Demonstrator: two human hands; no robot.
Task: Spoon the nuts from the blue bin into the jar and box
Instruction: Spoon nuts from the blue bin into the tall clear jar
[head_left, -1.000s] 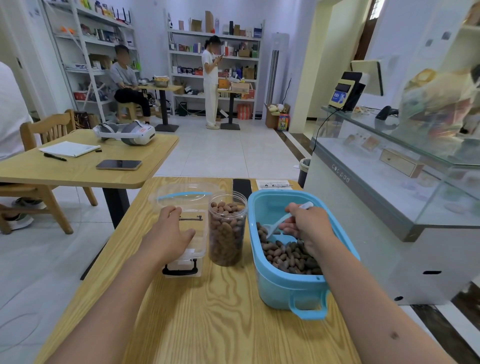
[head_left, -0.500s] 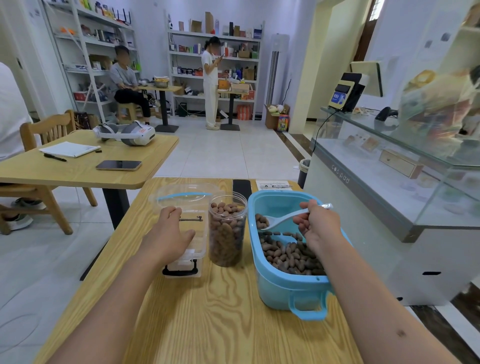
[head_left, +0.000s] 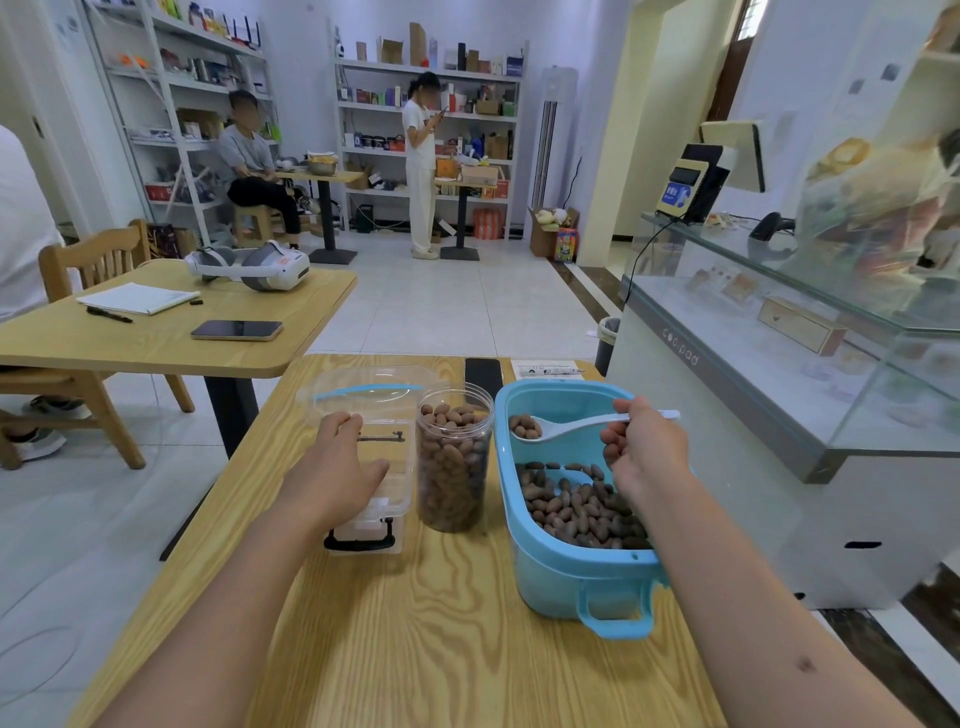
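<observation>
The right hand (head_left: 649, 447) curls its fingers round the handle of a white plastic spoon (head_left: 566, 426), which carries a few brown nuts (head_left: 523, 425) above the far end of the light-blue plastic bin (head_left: 587, 582) by the wooden table's (head_left: 441, 649) right edge. The left hand (head_left: 337, 478) rests with loosely bent fingers on the clear plastic box (head_left: 379, 415), just left of the clear round jar (head_left: 453, 462), which is nearly full of nuts.

Table (head_left: 426, 649): light wood with strong grain, running from the near edge to the far end.
Box (head_left: 382, 457): clear plastic, black latch on its near side, standing left of centre.
Jar (head_left: 455, 462): clear, upright, just right of the box, full of brown nuts.
Blue bin (head_left: 571, 577): right side, handle toward the near edge, nuts inside.
Black flat object (head_left: 483, 375): far end, behind the jar.
Printed paper (head_left: 546, 369): far right corner.
</observation>
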